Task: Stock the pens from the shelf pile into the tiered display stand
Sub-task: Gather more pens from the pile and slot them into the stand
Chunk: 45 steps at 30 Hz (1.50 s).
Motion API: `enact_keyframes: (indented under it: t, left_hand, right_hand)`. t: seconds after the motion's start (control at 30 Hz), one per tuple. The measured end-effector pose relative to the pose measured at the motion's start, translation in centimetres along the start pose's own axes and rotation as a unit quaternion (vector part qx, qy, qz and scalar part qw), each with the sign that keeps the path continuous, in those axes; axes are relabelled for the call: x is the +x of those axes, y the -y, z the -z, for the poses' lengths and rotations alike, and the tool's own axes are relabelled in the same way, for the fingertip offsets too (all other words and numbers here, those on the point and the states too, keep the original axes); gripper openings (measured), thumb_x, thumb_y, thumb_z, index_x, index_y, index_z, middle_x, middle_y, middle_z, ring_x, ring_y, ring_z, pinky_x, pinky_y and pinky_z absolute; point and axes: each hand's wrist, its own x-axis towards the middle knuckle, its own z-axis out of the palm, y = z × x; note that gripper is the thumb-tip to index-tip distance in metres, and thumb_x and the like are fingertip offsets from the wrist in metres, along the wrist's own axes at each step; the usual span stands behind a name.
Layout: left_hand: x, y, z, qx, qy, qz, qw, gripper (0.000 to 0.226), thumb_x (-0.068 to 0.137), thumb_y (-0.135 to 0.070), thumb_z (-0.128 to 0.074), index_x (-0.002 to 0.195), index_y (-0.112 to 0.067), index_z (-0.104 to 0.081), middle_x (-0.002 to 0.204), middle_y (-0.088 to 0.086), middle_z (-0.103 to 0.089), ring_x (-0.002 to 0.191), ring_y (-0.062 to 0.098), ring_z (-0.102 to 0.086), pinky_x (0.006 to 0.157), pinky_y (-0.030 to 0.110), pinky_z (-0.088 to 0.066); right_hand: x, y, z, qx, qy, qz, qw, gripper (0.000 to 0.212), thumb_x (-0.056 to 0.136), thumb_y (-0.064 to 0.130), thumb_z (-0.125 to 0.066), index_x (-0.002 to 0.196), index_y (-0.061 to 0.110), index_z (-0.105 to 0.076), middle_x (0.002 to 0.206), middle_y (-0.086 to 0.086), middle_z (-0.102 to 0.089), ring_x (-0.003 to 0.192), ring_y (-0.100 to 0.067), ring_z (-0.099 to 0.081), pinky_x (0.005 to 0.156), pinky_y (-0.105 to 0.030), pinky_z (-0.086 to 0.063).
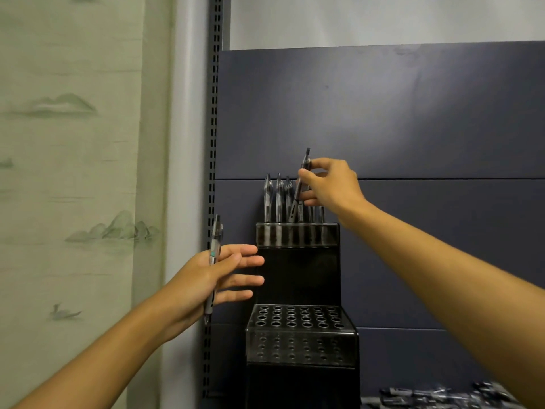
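Observation:
A black tiered display stand (pixel 298 273) stands against the dark blue back panel. Its top tier holds several upright pens (pixel 277 199); the lower tier (pixel 298 317) shows rows of empty holes. My right hand (pixel 330 184) pinches a dark pen (pixel 304 169) just above the top tier, its lower end among the standing pens. My left hand (pixel 218 276) hovers left of the stand, fingers spread, with a clear pen (pixel 214 249) held upright against the palm by the thumb. The pen pile (pixel 442 394) lies on the shelf at the bottom right, partly hidden by my right arm.
A slotted metal shelf upright (pixel 213 172) runs vertically just left of the stand. A pale green patterned curtain (pixel 73 172) hangs on the left. The blue back panel (pixel 413 113) rises behind the stand.

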Motion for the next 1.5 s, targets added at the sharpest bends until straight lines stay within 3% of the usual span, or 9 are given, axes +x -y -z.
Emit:
enact_keyframes:
  t: [0.23,0.43,0.6,0.73,0.87,0.97,1.1,1.33,1.5]
  left_hand:
    - [-0.1,-0.1,-0.2,-0.001,0.01,-0.005,1.0,0.026,0.102,-0.015,-0.044,0.117,-0.012,-0.065,0.109,0.004,-0.076,0.094,0.025,-0.075,0.073,0.031,-0.063]
    - [-0.1,-0.1,-0.4,-0.009,0.018,-0.006,1.0,0.026,0.102,-0.015,-0.044,0.118,-0.013,-0.065,0.109,0.004,-0.076,0.095,0.024,-0.075,0.074,0.031,-0.063]
    - [-0.2,-0.1,-0.8,-0.015,0.028,-0.01,0.999,0.026,0.103,-0.015,-0.044,0.118,-0.013,-0.065,0.109,0.003,-0.076,0.095,0.024,-0.074,0.075,0.031,-0.062]
    - [0.1,-0.6,-1.3,-0.047,0.025,-0.003,0.999,0.026,0.103,-0.016,-0.044,0.117,-0.014,-0.065,0.109,0.003,-0.076,0.094,0.022,-0.075,0.075,0.031,-0.062]
    - [0.5,-1.3,-3.1,-0.051,0.045,-0.01,0.998,0.025,0.104,-0.018,-0.044,0.112,-0.018,-0.068,0.108,0.002,-0.076,0.097,0.022,-0.074,0.076,0.032,-0.062]
    - [0.6,-1.8,-4.1,-0.042,0.052,-0.014,0.998,0.024,0.104,-0.014,-0.044,0.109,-0.013,-0.067,0.106,0.004,-0.076,0.097,0.025,-0.074,0.079,0.036,-0.061]
    - [0.6,-1.7,-4.7,-0.04,0.063,-0.016,0.997,0.023,0.102,-0.013,-0.047,0.108,-0.01,-0.069,0.108,0.005,-0.076,0.097,0.025,-0.074,0.083,0.039,-0.06]
    - [0.2,-0.8,-3.1,-0.001,0.058,-0.016,0.998,0.024,0.098,-0.022,-0.054,0.12,-0.022,-0.063,0.112,-0.004,-0.075,0.103,0.019,-0.072,0.087,0.034,-0.057]
    - [0.0,-0.1,-1.6,0.033,0.046,-0.02,0.998,0.027,0.098,-0.02,-0.055,0.124,-0.021,-0.062,0.115,-0.005,-0.074,0.104,0.019,-0.072,0.085,0.033,-0.057]
  right_hand:
    - [0.3,0.4,-0.8,-0.083,0.09,-0.021,0.992,0.024,0.092,0.024,-0.069,0.112,0.012,-0.064,0.093,-0.009,-0.072,0.072,-0.018,-0.074,0.063,-0.028,-0.062]
    - [0.6,-0.4,-0.9,-0.157,0.106,-0.031,0.981,0.024,0.089,0.027,-0.072,0.096,0.005,-0.068,0.084,-0.011,-0.074,0.067,-0.02,-0.074,0.059,-0.027,-0.061]
    - [0.3,-0.6,0.3,-0.248,0.075,0.031,0.965,0.04,0.085,0.047,-0.072,0.085,0.007,-0.073,0.071,-0.005,-0.074,0.059,-0.014,-0.072,0.062,-0.028,-0.062]
    - [-2.4,0.5,0.1,-0.19,0.131,0.085,0.969,0.033,0.092,0.049,-0.062,0.09,0.018,-0.071,0.072,0.001,-0.074,0.054,-0.004,-0.068,0.051,-0.015,-0.05]
    - [-5.3,1.4,-1.7,-0.094,0.245,0.097,0.96,0.027,0.089,0.049,-0.065,0.096,0.024,-0.075,0.085,0.007,-0.077,0.081,-0.005,-0.072,0.075,-0.024,-0.056]
    - [-6.2,1.7,-2.2,-0.058,0.272,0.089,0.956,0.023,0.089,0.042,-0.068,0.101,0.025,-0.076,0.088,0.013,-0.075,0.087,0.001,-0.069,0.079,-0.017,-0.053]
    - [-6.9,1.5,-2.7,-0.015,0.262,0.083,0.961,0.018,0.09,0.036,-0.069,0.098,0.022,-0.076,0.093,0.006,-0.077,0.089,-0.004,-0.07,0.086,-0.023,-0.053]
    - [-5.0,2.9,-1.4,0.048,0.17,0.069,0.982,0.016,0.096,0.028,-0.064,0.099,0.013,-0.068,0.091,-0.004,-0.077,0.074,-0.018,-0.075,0.067,-0.032,-0.06]
    - [-1.0,2.8,0.8,0.074,0.05,0.041,0.995,0.021,0.094,0.026,-0.067,0.107,0.008,-0.065,0.095,-0.011,-0.075,0.071,-0.028,-0.076,0.062,-0.033,-0.059]
